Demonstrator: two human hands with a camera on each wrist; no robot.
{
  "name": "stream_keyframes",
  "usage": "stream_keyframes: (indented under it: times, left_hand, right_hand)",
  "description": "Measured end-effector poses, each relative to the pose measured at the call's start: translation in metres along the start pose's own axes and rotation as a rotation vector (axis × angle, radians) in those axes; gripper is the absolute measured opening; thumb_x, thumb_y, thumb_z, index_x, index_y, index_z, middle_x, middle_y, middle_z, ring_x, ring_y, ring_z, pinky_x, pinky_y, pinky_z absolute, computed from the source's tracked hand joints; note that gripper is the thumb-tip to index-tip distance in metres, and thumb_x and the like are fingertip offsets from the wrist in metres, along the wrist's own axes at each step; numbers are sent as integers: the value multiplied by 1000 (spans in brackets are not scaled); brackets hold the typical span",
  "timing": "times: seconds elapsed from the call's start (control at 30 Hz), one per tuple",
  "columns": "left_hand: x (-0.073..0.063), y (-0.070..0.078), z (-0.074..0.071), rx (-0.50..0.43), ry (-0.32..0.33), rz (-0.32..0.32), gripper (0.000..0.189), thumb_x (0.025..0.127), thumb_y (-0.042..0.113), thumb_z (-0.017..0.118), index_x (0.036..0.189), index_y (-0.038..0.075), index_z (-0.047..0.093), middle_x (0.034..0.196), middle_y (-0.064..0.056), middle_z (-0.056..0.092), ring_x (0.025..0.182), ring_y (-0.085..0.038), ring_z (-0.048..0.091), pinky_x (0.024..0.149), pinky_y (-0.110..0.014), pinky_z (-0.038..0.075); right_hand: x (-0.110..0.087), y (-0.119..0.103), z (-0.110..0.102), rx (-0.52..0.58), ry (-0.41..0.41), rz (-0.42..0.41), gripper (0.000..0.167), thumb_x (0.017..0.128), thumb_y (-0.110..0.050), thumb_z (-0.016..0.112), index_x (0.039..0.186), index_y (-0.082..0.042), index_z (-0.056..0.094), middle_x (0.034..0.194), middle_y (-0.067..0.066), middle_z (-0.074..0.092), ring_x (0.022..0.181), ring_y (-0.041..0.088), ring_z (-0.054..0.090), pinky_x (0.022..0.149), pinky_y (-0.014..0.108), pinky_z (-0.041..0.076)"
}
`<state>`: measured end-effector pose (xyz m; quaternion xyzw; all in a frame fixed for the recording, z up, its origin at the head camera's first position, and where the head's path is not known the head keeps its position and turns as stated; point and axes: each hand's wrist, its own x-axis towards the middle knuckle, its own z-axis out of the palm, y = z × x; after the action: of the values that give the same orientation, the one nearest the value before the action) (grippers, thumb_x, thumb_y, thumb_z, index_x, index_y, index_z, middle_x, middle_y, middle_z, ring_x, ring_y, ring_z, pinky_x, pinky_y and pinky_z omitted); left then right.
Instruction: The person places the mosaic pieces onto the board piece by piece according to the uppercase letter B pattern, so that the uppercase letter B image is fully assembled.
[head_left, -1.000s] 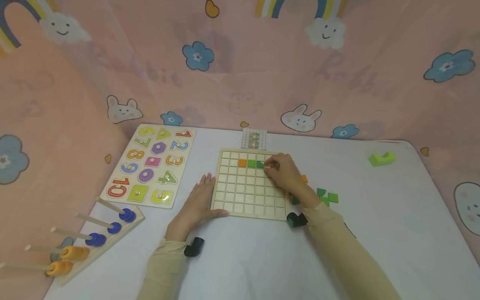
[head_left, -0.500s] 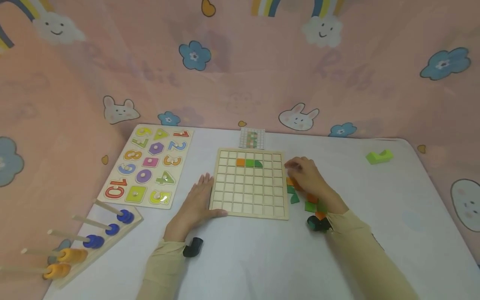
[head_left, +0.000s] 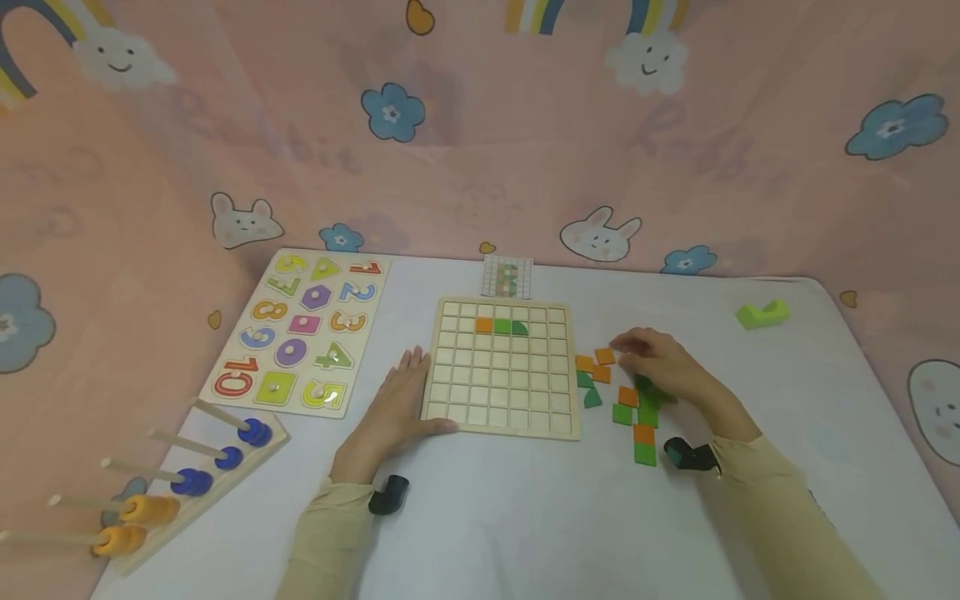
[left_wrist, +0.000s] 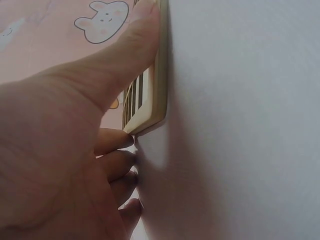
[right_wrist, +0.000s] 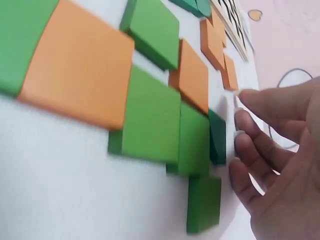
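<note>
My left hand (head_left: 390,408) rests at the near left corner of a wooden grid board (head_left: 501,392). Its fingers lie straight along the left side, and the thumb (left_wrist: 135,50) rests on the near edge. In one row of the grid sit an orange square tile (head_left: 484,326), a green square tile (head_left: 502,327) and a dark green rounded tile (head_left: 519,328). To the right, my right hand (head_left: 663,362) hovers at loose tiles, fingers loosely bent and holding nothing. Its fingertips are near an orange tile (right_wrist: 229,72) and a dark green tile (right_wrist: 217,137).
A printed pattern card (head_left: 507,277) lies behind the board. On the left are a number puzzle (head_left: 326,323) and a peg stand (head_left: 273,427) with blue and yellow rings. Several green tiles (head_left: 622,414) and orange tiles (head_left: 628,396) spread right of the board. A light-green block (head_left: 763,314) stands far right.
My right hand has left the dark green rounded tile on the grid and moved right, over the loose tiles. The left hand stays at the board's corner.
</note>
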<state>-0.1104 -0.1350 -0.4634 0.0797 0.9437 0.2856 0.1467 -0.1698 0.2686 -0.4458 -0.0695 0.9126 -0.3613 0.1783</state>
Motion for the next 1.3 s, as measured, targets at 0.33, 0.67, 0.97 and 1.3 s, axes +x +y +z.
stream_keyframes:
  times: [0.33,0.67,0.97,1.3]
  left_hand:
    - [1,2,0,-1,-10,-8,120,80,40,93,168,0,21,179,-15,9,168,-32,4,138,-50,8]
    - [1,3,1,-2,-11,-21,121,79,40,93,169,1,20,179,-15,9,168,-31,3,138,-48,7]
    - [1,2,0,-2,-16,-19,121,80,39,92,169,1,19,179,-15,7,168,-31,3,138,-49,7]
    - [1,1,0,-5,-16,-23,122,80,39,93,169,1,19,179,-15,7,168,-31,2,138,-48,6]
  right_hand:
    - [-25,10,-16,-135,-74,2,61,90,-28,85,139,0,61,144,32,52,132,51,42,113,77,39]
    - [-47,37,-29,-144,-49,-15,51,91,-13,81,136,2,61,138,29,55,127,49,50,110,74,45]
    - [-49,44,-24,-133,63,-35,26,90,-4,80,114,0,69,122,25,66,119,47,59,105,69,50]
    - [-41,36,-14,-208,200,-105,23,92,-1,77,112,-3,66,99,16,69,93,29,60,79,33,54]
